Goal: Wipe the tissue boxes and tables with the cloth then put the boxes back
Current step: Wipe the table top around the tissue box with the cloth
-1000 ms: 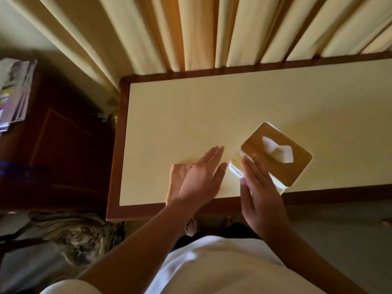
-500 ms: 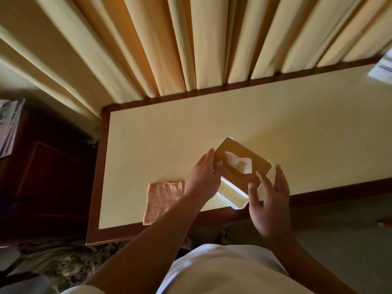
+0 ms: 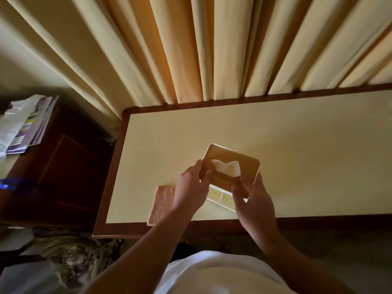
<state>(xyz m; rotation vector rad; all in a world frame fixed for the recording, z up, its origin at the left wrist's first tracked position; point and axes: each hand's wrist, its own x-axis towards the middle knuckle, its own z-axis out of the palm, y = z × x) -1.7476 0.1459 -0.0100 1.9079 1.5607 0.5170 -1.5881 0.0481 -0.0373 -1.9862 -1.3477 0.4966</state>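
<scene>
Both hands now on the box (image 3: 231,166); a second ago the left hand (image 3: 192,188) lay flat on the cloth (image 3: 161,202) and only the right hand (image 3: 253,200) touched the box. Cloth released, lying flat at the table (image 3: 307,155) near edge, about 8 o'clock of the box, partly under the left forearm. Left hand clamps the box's left end, thumb on the wooden lid; right hand curls round the near right corner, fingers closed on it. Box tilted, lid facing the camera, pale side turned down toward the person; it looks lifted off the top, though contact underneath can't be confirmed. Reading: the wiping has paused and the box is being picked up or turned, probably to clear the spot beneath or present a face for wiping. Hidden: box underside, far side, right fingertips behind the box. Table's right end cut off by frame; no other boxes in view. Dim light, some blur at left.
</scene>
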